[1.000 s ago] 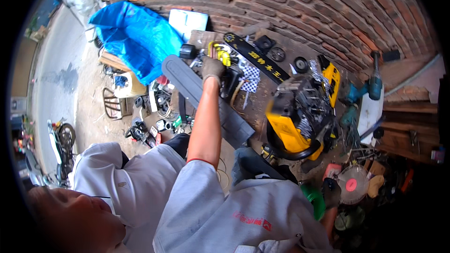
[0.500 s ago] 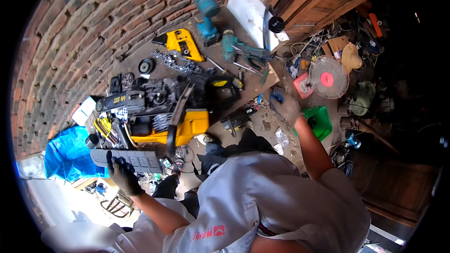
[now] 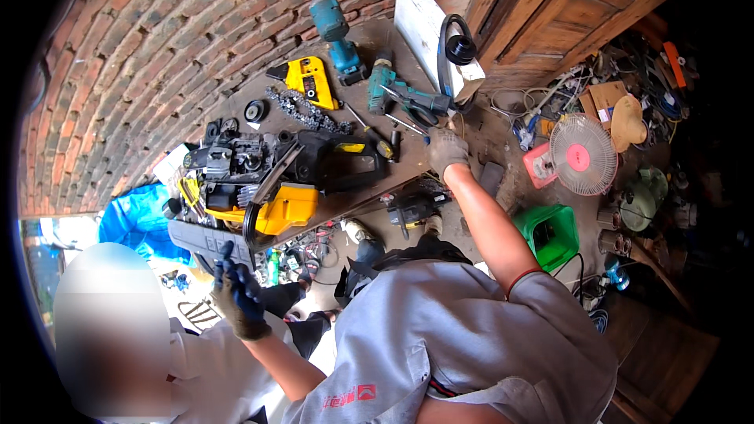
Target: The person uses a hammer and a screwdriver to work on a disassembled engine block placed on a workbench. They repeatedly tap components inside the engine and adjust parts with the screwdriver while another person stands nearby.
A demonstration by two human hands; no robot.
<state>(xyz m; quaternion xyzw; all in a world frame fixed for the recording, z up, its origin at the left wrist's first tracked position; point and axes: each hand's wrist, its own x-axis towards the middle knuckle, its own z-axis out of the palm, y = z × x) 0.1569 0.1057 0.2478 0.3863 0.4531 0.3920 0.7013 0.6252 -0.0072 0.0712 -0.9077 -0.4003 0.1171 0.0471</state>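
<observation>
My left hand (image 3: 239, 296), in a dark glove with a blue palm, is raised with fingers apart and holds nothing. Its fingertips are near a grey bar cover (image 3: 203, 240) at the bench's left end. At the bench's right edge my gloved right hand (image 3: 448, 149) reaches down with curled fingers, mostly hidden, over the end of a thin metal rod (image 3: 403, 122). Beside it lie black-handled pliers (image 3: 420, 114) and a teal drill (image 3: 404, 96). A partly opened yellow and black chainsaw (image 3: 275, 177) rests across the bench, with a yellow-and-black screwdriver (image 3: 381, 141) past its rear handle.
A loose saw chain (image 3: 302, 110), a yellow cover (image 3: 312, 82) and a teal power tool (image 3: 330, 23) lie toward the brick wall. Right of me stand a green bin (image 3: 546, 235) and a pink fan (image 3: 580, 155). Another person (image 3: 204, 369) is close at left.
My right hand has moved up and left, from beside the bench to the tools on its right edge. My left hand has shifted right and down, away from the bar cover. The view has shifted slightly.
</observation>
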